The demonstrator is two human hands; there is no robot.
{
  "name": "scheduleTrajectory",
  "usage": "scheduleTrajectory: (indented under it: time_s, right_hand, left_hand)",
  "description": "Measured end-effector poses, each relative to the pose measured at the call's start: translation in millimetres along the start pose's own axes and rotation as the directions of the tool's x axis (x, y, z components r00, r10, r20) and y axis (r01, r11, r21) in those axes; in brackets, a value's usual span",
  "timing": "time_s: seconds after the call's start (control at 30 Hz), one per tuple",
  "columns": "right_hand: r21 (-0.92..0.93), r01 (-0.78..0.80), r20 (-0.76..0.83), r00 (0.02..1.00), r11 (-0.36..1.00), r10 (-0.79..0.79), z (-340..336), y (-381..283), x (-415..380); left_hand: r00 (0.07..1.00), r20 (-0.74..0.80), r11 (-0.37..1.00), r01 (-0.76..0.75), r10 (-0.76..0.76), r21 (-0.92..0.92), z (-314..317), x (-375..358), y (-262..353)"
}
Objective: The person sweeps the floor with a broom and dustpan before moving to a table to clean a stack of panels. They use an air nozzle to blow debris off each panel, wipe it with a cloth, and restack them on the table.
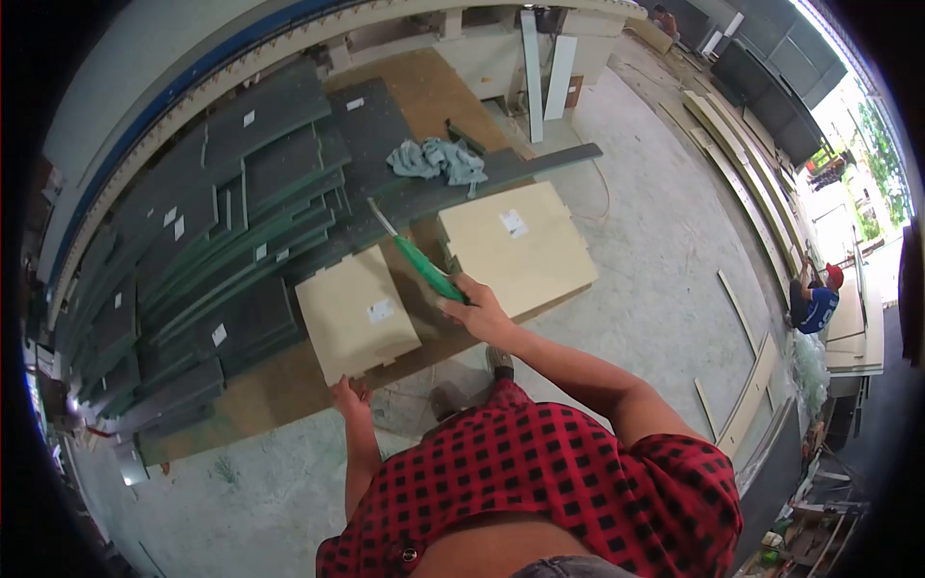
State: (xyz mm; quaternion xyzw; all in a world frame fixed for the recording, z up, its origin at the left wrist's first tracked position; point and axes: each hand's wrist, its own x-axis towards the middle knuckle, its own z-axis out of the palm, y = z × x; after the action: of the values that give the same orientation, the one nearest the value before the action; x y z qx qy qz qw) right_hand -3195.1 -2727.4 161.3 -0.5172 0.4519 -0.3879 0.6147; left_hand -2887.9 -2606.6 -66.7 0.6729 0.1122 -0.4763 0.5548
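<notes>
My right hand [479, 310] is wrapped round a long green tool [424, 267] with a slim pale tip, pointing up and left over the gap between two stacks of cream panels. The smaller stack [352, 308] is at the left, its top panel bearing a white label [381, 310]. At this stack's near corner, my left hand [353, 393] has its fingers curled against the edge; the fingertips are partly hidden. The larger cream stack [525, 255], also labelled, lies to the right, beyond my right hand.
Stacked dark panels [260, 193] cover the left side. A grey-blue cloth [438, 162] lies on a long dark strip beyond the cream stacks. Brown sheets [241, 409] lie underneath. Long cream boards [737, 183] stand at the right, where another person [817, 301] crouches. A thin hose [607, 188] crosses the floor.
</notes>
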Motion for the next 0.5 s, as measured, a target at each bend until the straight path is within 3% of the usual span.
scheduleTrajectory:
  time_s: [0.03, 0.13, 0.2, 0.3, 0.4, 0.5]
  right_hand:
    - [-0.002, -0.019, 0.019, 1.000, 1.000, 0.019, 8.8, 4.9, 0.1]
    - [-0.237, 0.117, 0.020, 0.993, 0.964, -0.116, 41.4, 44.4, 10.0]
    - [-0.173, -0.056, -0.013, 0.998, 0.983, 0.055, 60.7, 37.8, 4.6]
    - [-0.205, -0.101, 0.004, 0.995, 0.973, 0.104, 69.9, 64.2, 7.5]
    - [-0.258, -0.021, 0.017, 1.000, 0.966, 0.026, 74.0, 100.4, 14.1]
    - [-0.239, -0.136, -0.038, 0.991, 0.961, 0.130, 79.4, 102.4, 18.1]
  left_hand:
    - [1.000, 0.026, 1.000, -0.016, 0.017, -0.007, -6.2, 3.0, 0.8]
    - [0.981, 0.196, 1.000, 0.015, -0.011, -0.023, -22.6, 29.2, -5.2]
    - [0.977, 0.214, 1.000, -0.021, 0.023, -0.008, -12.0, -1.6, 13.5]
    - [0.978, 0.208, 0.998, -0.037, 0.026, 0.048, -9.6, 4.5, 17.6]
    - [0.991, 0.128, 0.991, -0.064, 0.048, 0.117, -7.2, -7.7, 25.1]
    - [0.997, 0.033, 0.990, -0.072, 0.068, 0.121, -9.7, -5.4, 27.3]
